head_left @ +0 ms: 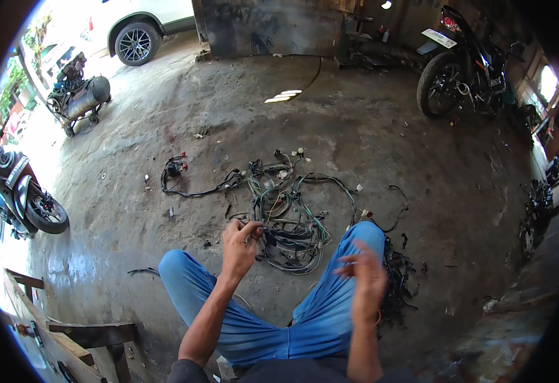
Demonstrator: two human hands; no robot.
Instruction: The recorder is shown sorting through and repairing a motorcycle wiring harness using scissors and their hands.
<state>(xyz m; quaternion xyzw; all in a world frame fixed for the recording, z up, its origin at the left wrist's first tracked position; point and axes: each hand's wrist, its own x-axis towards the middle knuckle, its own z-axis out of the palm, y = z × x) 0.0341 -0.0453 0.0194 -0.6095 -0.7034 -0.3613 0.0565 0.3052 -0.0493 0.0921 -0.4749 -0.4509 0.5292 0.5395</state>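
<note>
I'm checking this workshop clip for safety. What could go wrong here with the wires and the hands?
1. The left hand pinches a wire from the tangled harness; pulling might tighten the knots or strain a connector.
2. The right hand is motion-blurred above the knee, so a fast swing may snag the loose black wires beside it.
3. Wires trail across the gritty floor, where someone might trip on them.

Wire tangle [286, 217] between raised knees [363, 237].

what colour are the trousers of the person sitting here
Blue trousers, plain in the head view.
</note>
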